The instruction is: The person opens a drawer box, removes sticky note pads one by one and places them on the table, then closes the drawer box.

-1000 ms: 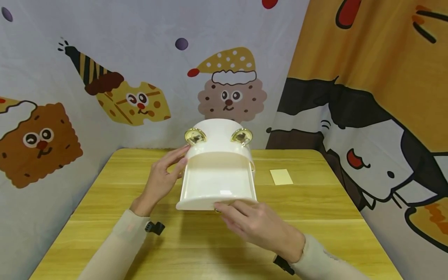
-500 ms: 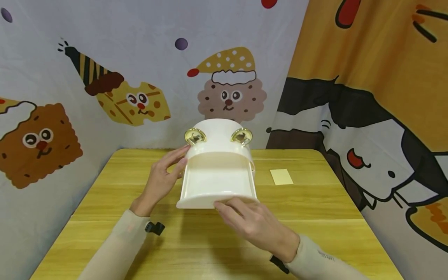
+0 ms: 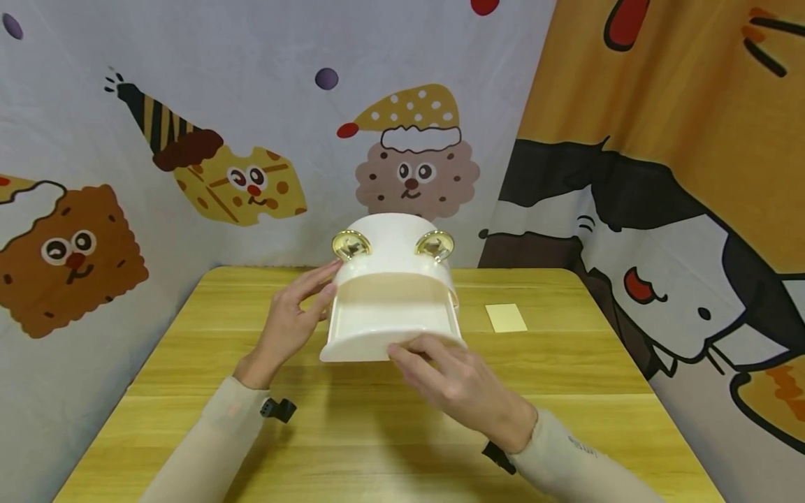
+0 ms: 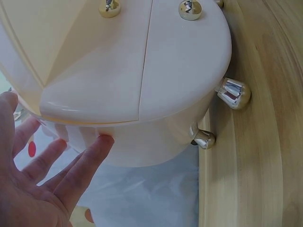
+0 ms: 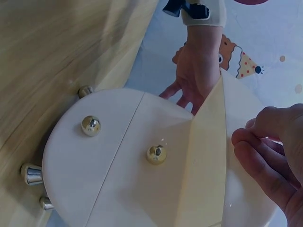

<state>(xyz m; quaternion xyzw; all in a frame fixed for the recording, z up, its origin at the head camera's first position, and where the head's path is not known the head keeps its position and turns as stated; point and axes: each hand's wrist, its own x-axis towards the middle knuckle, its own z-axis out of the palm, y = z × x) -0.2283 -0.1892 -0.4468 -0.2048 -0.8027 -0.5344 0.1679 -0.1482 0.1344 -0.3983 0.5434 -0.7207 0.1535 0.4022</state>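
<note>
A glossy white rounded drawer box (image 3: 396, 244) stands on the table, with two gold ear-like pieces (image 3: 351, 245) on top. Its top drawer (image 3: 358, 345) is pulled partway out, and the visible inside holds nothing. My left hand (image 3: 291, 325) steadies the box from its left side, with extended fingers (image 4: 85, 175) touching the wall. At the drawer front, my right hand (image 3: 462, 384) pinches the drawer knob, which the fingers hide. Two lower drawer fronts stay closed, each bearing a gold knob (image 5: 156, 154). Gold feet (image 4: 234, 93) support the box.
A pale yellow sticky note (image 3: 506, 318) lies on the wooden table (image 3: 553, 377), right of the box. Cartoon-printed cloth (image 3: 270, 105) hangs behind and at both sides. Each wrist carries a small black device (image 3: 279, 409).
The top drawer has slid partly back into the box, its front moving away from me along with my right hand. My left hand and the box have kept their place.
</note>
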